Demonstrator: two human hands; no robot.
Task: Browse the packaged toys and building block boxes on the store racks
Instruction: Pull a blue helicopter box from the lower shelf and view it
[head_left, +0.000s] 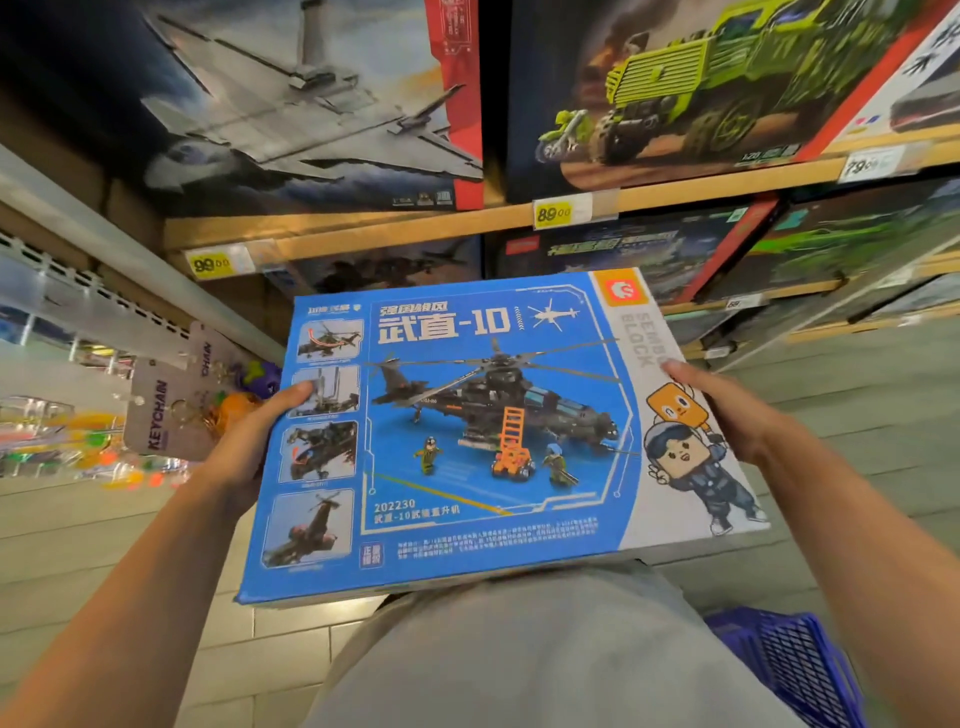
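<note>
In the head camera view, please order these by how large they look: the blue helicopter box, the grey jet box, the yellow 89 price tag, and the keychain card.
1. blue helicopter box, though it is nearest the camera
2. grey jet box, partly cut off by the frame
3. keychain card
4. yellow 89 price tag

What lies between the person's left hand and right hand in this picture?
In the head view, the blue helicopter box spans the gap, with the left hand on one side edge and the right hand on the other.
</note>
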